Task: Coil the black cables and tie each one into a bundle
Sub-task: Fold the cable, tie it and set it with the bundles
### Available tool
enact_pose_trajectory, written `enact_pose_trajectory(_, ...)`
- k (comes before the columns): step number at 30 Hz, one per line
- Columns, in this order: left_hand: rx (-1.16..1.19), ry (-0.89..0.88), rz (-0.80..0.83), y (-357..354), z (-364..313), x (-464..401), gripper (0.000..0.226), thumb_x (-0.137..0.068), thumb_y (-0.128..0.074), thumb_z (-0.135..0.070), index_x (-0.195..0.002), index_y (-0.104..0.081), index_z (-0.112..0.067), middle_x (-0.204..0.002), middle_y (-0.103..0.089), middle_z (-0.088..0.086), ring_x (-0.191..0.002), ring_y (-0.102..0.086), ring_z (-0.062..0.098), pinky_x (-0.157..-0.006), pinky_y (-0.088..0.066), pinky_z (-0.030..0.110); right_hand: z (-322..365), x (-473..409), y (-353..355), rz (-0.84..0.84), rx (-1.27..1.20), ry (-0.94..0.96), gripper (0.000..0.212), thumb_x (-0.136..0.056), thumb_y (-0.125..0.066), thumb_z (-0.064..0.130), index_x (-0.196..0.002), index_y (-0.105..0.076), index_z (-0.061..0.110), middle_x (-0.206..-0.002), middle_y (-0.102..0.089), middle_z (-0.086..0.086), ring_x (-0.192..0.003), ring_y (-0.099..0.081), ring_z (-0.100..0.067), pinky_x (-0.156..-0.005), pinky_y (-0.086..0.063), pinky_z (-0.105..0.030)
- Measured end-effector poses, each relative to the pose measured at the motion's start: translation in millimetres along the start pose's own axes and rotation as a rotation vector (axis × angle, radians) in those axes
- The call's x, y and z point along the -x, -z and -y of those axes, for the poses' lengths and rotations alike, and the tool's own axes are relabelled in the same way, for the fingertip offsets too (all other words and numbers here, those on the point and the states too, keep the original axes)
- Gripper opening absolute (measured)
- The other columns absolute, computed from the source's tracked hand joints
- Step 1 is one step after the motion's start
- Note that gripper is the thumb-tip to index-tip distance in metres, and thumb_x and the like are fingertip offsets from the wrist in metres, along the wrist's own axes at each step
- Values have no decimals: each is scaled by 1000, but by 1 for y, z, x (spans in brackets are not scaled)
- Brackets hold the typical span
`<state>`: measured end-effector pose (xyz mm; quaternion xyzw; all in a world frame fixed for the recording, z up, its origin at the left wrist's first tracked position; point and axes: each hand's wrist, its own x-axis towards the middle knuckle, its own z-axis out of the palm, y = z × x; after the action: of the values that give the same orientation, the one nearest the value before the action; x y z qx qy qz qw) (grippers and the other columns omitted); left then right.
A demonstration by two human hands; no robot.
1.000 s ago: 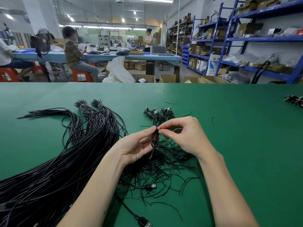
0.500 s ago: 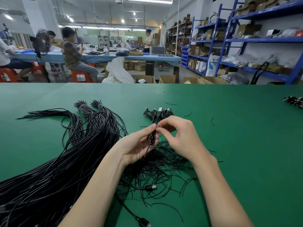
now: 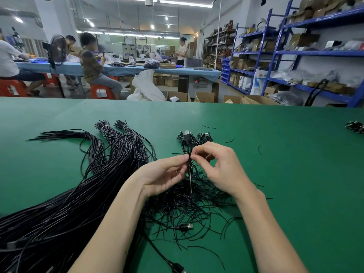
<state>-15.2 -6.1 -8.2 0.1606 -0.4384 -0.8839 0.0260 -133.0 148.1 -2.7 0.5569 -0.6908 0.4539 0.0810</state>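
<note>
Cables sprawl in a big black heap across the near left part of the green surface. Short ties litter its near middle. Above them my left hand and right hand pinch one coiled cable.

The coiled cable pinched between the hands now sits a little higher in the centre of the frame than a second ago. The right hand has opened its lower fingers, and seems to be twisting a tie; blur hides it.
</note>
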Motion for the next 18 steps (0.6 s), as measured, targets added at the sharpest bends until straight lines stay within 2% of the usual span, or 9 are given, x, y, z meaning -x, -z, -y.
enact_pose_trajectory(6,29,10,4,-1,4,-1,17,-64,-82,-6,-81,-81,-4,-76,-72,4,-60,-67,8,-57,-58,16,0,0,11,19,-132,-61,8,-87,-80,15,-94,-84,18,-87,-77,10,-82,-70,-11,-70,-53,-24)
enact_pose_trajectory(13,-247,-204,-23,-6,-1,-5,18,-67,-81,-10,-85,-82,-6,-83,-75,2,-67,-66,6,-64,-55,13,-6,0,9,-17,-34,-94,8,-89,-79,24,-96,-83,23,-86,-76,16,-84,-70,-4,-76,-56,-25)
enact_pose_trajectory(18,-433,-261,-17,-2,-1,-2,28,-68,-86,-24,-88,-81,-5,-80,-71,2,-73,-65,7,-73,-52,14,-10,3,10,-5,-136,-196,4,-83,-84,26,-84,-82,28,-79,-77,17,-78,-72,-3,-74,-53,-20)
